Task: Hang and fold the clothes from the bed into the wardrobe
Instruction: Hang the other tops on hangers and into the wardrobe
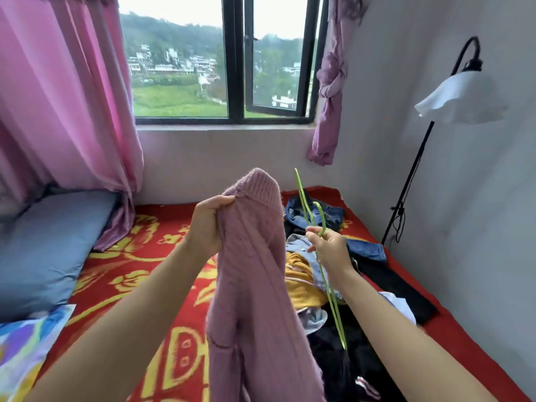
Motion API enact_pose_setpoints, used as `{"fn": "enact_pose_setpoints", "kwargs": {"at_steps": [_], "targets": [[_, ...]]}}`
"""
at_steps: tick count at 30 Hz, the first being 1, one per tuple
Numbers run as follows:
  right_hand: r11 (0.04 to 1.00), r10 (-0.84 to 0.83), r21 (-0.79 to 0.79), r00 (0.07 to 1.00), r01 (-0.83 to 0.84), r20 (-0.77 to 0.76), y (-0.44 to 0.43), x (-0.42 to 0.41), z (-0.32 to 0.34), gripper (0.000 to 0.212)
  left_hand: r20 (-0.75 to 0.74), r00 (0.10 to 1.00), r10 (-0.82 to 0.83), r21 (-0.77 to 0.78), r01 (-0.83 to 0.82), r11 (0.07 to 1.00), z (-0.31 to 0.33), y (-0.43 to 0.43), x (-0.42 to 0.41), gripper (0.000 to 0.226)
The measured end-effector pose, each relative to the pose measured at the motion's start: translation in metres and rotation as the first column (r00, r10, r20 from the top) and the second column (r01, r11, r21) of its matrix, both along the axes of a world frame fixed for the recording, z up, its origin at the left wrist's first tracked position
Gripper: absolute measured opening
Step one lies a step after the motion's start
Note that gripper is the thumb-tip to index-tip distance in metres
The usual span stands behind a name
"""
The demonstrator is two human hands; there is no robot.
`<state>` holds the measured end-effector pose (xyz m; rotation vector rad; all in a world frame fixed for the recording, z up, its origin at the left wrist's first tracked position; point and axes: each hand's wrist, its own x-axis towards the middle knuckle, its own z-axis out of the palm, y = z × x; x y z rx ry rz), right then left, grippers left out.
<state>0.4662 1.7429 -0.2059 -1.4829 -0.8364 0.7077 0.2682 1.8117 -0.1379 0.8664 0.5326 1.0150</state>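
Left hand: we see our left hand raised over the bed, fingers and thumb closed on a fold near the top of a pink knitted sweater.
Sweater: it is held up in the air at the centre of the view, ribbed edge uppermost, and the rest hangs down toward us in front of the bed.
Right hand: our right hand is just beside the sweater, and its thumb and fingers pinch a thin green hanger below the hook.
Hanger: it is tilted and seen almost edge-on, so we can make out only a narrow line; it seems not to touch the sweater.
Bed: a red blanket with yellow patterns covers it.
Clothes: a pile of clothes lies on the right side of the bed under the hanger, with denim, a yellow garment and black pieces.
Pillow: a blue pillow lies at the left.
Room: a window faces us, with a pink curtain to its left and a floor lamp at the right wall.
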Motion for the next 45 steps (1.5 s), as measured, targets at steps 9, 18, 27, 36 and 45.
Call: {"fn": "enact_pose_setpoints", "kwargs": {"at_steps": [9, 18, 27, 36, 45], "targets": [[0.951, 0.309, 0.0, 0.951, -0.309, -0.015, -0.003, -0.097, 0.001, 0.056, 0.011, 0.99, -0.141, 0.092, 0.139, 0.986, -0.003, -0.036, -0.099, 0.064], [0.835, 0.528, -0.183, 0.85, -0.519, 0.0, -0.008, -0.161, -0.062, 0.053, -0.012, 0.97, 0.244, -0.085, -0.244, 0.966, -0.054, -0.077, -0.181, 0.027], [0.698, 0.601, -0.327, 0.769, -0.637, -0.216, -0.017, -0.197, -0.111, 0.053, 0.016, 0.933, 0.359, -0.158, -0.352, 0.922, -0.107, -0.123, -0.237, 0.065], [0.382, 0.843, -0.271, 0.453, -0.884, -0.29, -0.022, -0.251, -0.098, 0.054, 0.235, 0.883, 0.405, -0.103, -0.392, 0.914, -0.115, -0.175, -0.278, 0.05], [0.151, 0.84, -0.274, 0.269, -0.95, -0.471, -0.029, -0.273, -0.122, 0.059, 0.135, 0.836, 0.531, -0.133, -0.516, 0.846, -0.117, -0.194, -0.27, 0.062]]}}
